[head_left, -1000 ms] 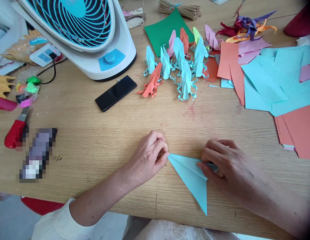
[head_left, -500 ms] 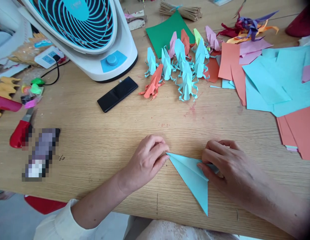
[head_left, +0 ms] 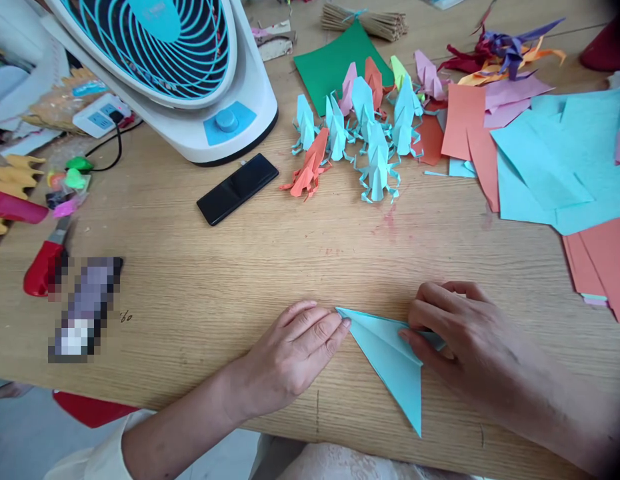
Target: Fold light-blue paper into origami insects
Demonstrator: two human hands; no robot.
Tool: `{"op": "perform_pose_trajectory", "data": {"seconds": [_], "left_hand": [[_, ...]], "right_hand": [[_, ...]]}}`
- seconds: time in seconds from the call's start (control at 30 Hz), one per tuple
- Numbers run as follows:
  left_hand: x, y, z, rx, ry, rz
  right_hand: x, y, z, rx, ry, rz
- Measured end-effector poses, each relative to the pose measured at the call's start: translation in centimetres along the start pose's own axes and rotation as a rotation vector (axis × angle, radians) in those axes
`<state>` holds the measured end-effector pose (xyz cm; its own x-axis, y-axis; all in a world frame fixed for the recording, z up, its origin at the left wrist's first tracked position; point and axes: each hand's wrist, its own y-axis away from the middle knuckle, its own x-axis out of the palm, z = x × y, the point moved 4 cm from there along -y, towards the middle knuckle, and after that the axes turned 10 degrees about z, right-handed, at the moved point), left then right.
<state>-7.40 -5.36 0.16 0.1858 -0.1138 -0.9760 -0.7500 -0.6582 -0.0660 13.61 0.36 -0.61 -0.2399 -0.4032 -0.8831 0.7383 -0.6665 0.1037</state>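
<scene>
A light blue sheet of origami paper (head_left: 390,363), folded to a long point, lies on the table in front of me. My left hand (head_left: 303,350) rests flat at its left tip, fingers stretched out and fingertips touching the paper. At the other end, my right hand (head_left: 450,333) pinches the upper right part between thumb and curled fingers. That hand hides some of the fold. A crease runs from the tip across the visible face, and one corner points down toward the table's front edge.
Beyond my hands stand several folded paper insects (head_left: 377,163), mostly light blue. Loose blue sheets (head_left: 585,153) and orange sheets (head_left: 607,260) lie on the right. A black phone (head_left: 237,189), a white fan (head_left: 245,87) and a red-handled tool (head_left: 43,267) are at the left.
My left hand has gone from pinching the paper's tip to lying flatter with its fingers straightened over it. The right hand keeps its pinch. The whole view has shifted slightly.
</scene>
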Motion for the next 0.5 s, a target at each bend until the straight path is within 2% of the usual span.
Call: {"op": "perform_pose_trajectory", "data": {"seconds": [0.13, 0.5], "left_hand": [[-0.22, 0.03, -0.32, -0.029, -0.038, -0.006], [0.18, 0.30, -0.86, -0.027, -0.121, 0.081]], "right_hand": [[-0.12, -0.07, -0.02, -0.004, 0.013, 0.010], [-0.22, -0.02, -0.15, 0.000, -0.026, 0.022]]}}
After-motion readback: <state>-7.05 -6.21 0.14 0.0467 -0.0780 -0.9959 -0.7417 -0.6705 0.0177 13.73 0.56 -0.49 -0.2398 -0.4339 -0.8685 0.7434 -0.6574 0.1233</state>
